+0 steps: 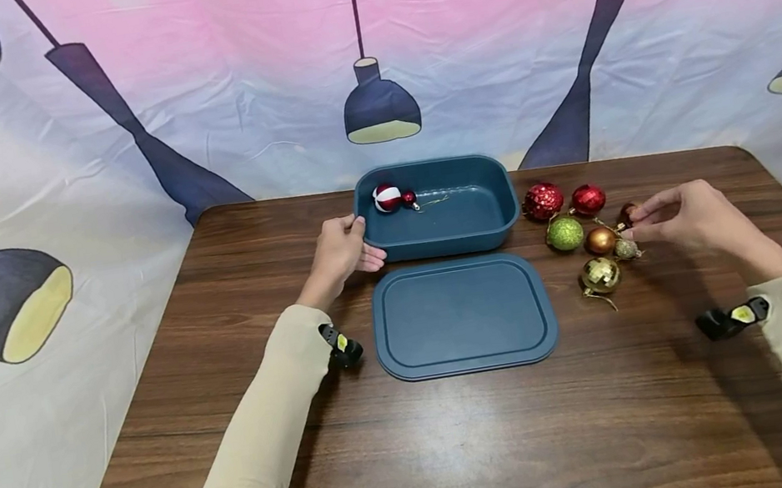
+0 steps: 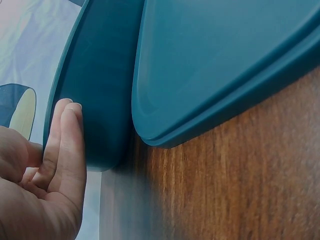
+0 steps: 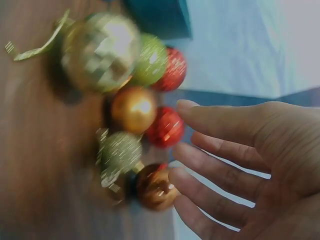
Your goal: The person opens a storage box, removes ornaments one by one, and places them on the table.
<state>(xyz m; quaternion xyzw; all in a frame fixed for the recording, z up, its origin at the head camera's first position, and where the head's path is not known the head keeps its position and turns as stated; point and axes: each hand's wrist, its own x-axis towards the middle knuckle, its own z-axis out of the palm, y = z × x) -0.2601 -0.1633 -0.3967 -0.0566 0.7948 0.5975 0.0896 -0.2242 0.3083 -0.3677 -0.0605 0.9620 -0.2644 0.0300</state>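
Note:
My left hand holds the left end of a dark teal plastic box. Its thumb is at the rim and the fingers lie along the outer wall. Inside the box are a red-and-white bauble and a small dark red one. My right hand is over the right edge of a bauble cluster, fingers spread and slightly bent, holding nothing. Nearest to its fingertips is a shiny brown bauble; a small glittery gold bauble and a red one are close by.
The matching lid lies flat in front of the box. Also in the cluster are a glittery red bauble, a green one, a copper one and a faceted gold one. A printed cloth hangs behind the wooden table.

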